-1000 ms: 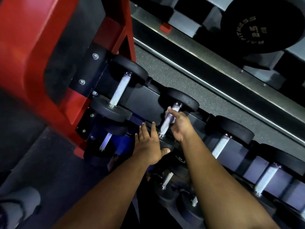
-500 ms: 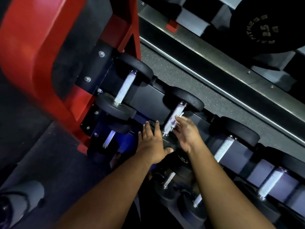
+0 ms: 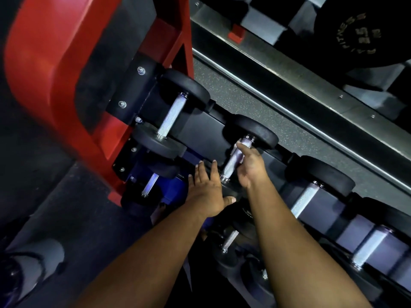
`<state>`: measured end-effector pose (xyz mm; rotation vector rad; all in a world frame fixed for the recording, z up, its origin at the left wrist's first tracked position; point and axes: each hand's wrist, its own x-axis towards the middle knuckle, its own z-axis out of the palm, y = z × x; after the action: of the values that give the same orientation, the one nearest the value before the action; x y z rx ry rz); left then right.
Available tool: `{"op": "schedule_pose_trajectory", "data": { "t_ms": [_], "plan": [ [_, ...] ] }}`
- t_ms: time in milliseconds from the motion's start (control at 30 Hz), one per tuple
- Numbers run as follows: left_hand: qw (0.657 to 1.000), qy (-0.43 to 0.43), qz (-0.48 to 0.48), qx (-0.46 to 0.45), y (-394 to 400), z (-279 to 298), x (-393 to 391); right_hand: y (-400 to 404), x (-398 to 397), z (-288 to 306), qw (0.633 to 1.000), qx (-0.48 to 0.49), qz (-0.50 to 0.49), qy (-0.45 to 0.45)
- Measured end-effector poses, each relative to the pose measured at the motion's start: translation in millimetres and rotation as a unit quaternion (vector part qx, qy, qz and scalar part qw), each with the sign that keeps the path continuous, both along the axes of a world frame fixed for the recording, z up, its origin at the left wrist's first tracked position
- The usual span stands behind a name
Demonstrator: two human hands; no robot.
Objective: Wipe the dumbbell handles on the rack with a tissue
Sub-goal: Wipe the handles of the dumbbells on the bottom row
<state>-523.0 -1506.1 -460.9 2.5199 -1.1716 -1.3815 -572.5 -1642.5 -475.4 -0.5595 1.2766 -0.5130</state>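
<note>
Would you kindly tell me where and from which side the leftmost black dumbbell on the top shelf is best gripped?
Judging by its pose, grip the leftmost black dumbbell by its bare knurled silver handle, the narrow part between the wide round heads. Come from above, the open side: the black shelf lies beneath and the red rack frame stands close on its left.

Dumbbells lay in a row on the top tier of the rack [image 3: 200, 132], running from upper left to lower right; the leftmost dumbbell [image 3: 171, 116] sat beside the rack's upright [image 3: 66, 85]; the second dumbbell [image 3: 240, 156] lay to its right; the right hand [image 3: 249, 167] lay over that dumbbell's handle, a tissue [image 3: 239, 146] beneath its fingers; the left hand [image 3: 206, 192] rested flat just left of its near end; further dumbbells lay on a lower tier beneath; a weight plate [image 3: 364, 30] stood behind the rack at upper right.
</note>
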Motion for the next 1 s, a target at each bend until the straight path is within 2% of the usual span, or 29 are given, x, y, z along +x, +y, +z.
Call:
{"op": "schedule_pose_trajectory", "data": {
  "t_ms": [100,267,367,467,533,700,767,900,933,1000],
  "plan": [
    [1.000,0.005,0.000,0.002,-0.5,0.1,0.8,-0.1,-7.8,-5.8,1.000,-0.006,0.019,-0.021],
    [1.000,0.008,-0.001,0.002,0.2,-0.5,1.0,16.2,-12.2,-3.7,0.996,-0.047,-0.032,-0.062],
    [1.000,0.004,-0.003,-0.001,0.5,-0.1,0.9,10.0,-2.0,-1.3,0.999,-0.021,-0.016,-0.040],
    [1.000,0.006,0.000,-0.002,0.6,-2.5,0.7,11.7,-13.2,-5.4,0.997,-0.075,-0.005,0.003],
    [1.000,0.002,0.005,-0.007,1.0,-3.9,0.4,17.5,-18.9,-4.9,0.995,-0.092,-0.040,-0.018],
    [1.000,-0.002,0.006,-0.015,1.7,-3.3,0.1,16.8,3.9,-9.9,0.998,-0.018,-0.039,-0.047],
    [1.000,0.002,0.006,-0.014,1.4,-4.0,0.5,18.7,1.0,-15.4,0.998,-0.042,-0.039,-0.007],
    [1.000,0.002,0.007,-0.017,3.3,-6.0,0.6,33.0,-18.8,-21.7,0.975,-0.193,0.008,0.106],
    [1.000,0.005,0.005,-0.015,2.8,-5.7,0.8,33.6,-18.1,-20.4,0.955,-0.243,0.046,0.163],
    [1.000,-0.004,-0.002,-0.016,1.4,-4.6,1.2,33.5,-15.1,-11.7,0.871,-0.349,0.141,0.315]
  ]
}}
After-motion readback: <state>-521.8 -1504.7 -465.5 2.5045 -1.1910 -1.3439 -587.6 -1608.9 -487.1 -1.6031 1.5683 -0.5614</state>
